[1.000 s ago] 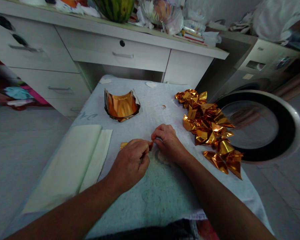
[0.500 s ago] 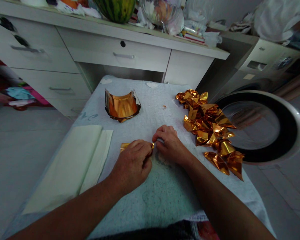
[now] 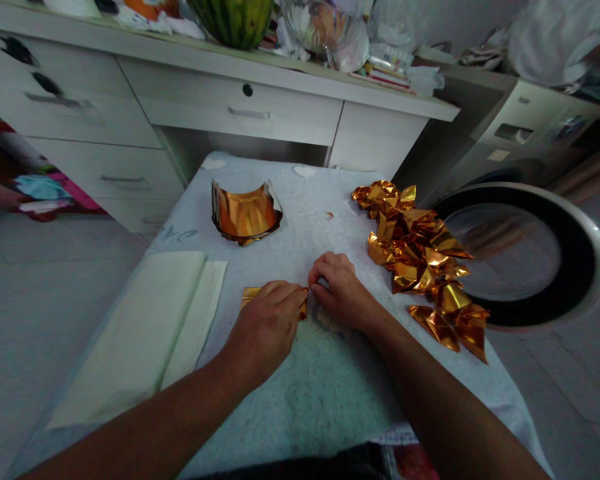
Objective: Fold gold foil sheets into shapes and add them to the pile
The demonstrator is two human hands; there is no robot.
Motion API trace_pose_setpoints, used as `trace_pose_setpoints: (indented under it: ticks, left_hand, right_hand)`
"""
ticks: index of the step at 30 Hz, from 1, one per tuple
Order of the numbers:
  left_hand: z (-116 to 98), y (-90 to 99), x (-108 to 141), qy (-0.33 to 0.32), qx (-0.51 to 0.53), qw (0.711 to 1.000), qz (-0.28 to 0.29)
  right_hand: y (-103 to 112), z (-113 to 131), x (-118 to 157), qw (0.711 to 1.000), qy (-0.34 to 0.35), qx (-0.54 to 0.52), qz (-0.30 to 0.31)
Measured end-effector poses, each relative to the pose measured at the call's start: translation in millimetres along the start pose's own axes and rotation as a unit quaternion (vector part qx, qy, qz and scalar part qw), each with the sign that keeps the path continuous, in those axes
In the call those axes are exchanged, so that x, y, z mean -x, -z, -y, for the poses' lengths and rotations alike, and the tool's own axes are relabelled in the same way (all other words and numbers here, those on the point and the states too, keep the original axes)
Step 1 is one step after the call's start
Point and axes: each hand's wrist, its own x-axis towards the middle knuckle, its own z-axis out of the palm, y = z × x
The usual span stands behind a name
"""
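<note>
A small folded sheet of gold foil paper [image 3: 250, 293] lies flat on the cloth-covered table, mostly hidden under my left hand [image 3: 270, 325]. The fingers of that hand are curled together and press on the foil, whose right end shows past the fingertips. At that right end, my right hand [image 3: 337, 287] has its thumb and forefinger pinched on the foil's upper corner. Beyond my hands stands a curved stack of gold foil sheets [image 3: 247, 212]. To the right lies a pile of folded gold foil pieces [image 3: 413, 240].
Pale folded paper or cloth [image 3: 135, 327] lies on the table's left side. A tiny foil scrap [image 3: 329, 215] rests near the middle. White drawers [image 3: 250, 113] stand behind the table [image 3: 320, 400]. At right, the washing machine door [image 3: 510, 253] hangs open beside the table edge.
My left fingers have drawn back a little, and more of the foil's right end shows beneath them. My right hand has shifted slightly right, still at the foil's edge.
</note>
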Motion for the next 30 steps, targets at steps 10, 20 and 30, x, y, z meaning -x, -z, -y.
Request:
trace_pose_setpoints:
  ticks: [10,20,30]
  left_hand:
    - [-2.0,-1.6,-1.2,-0.024,-0.047,0.999,0.005]
    - [-3.3,-1.2,0.6,-0.001,-0.037,0.999,-0.012]
    - [-1.0,8.2,-12.3,0.059,-0.044,0.996,0.044]
  right_hand:
    - [-0.4,-1.8,0.7,1.000,0.011,0.008,-0.008]
    - [-3.4,1.8,0.5,1.000,-0.001,0.012,-0.013]
    - [-8.4,4.5,-2.9,0.999,0.004,-0.008,-0.034]
